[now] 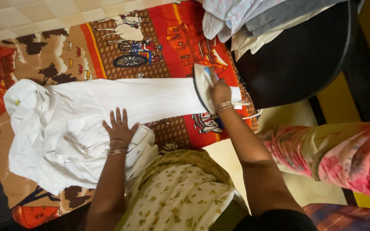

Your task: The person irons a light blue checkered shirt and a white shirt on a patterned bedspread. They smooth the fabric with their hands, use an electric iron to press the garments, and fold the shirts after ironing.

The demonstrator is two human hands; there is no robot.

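Patterned cloth (pixel 108 38) under both hands, spreads well beyond them toward tiled floor. White garment (pixel 78 124) lies on it; sleeve (pixel 150 96) long axis runs from left hand across to right hand. Clothes pile (pixel 253 17) on dark stool (pixel 305 55) just beyond right hand, limits room there. Left hand (pixel 118 128) flat, fingers spread, pressing garment, grasps nothing. Right hand (pixel 220 92) closed around iron (pixel 203 83) at sleeve's far end, nearer cuff.

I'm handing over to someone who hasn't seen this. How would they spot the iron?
Start at the white garment spread on the red patterned cloth. Follow its long sleeve toward the black chair; at that end the right hand holds the iron. It is the only hard, white, blue-edged pointed thing there.
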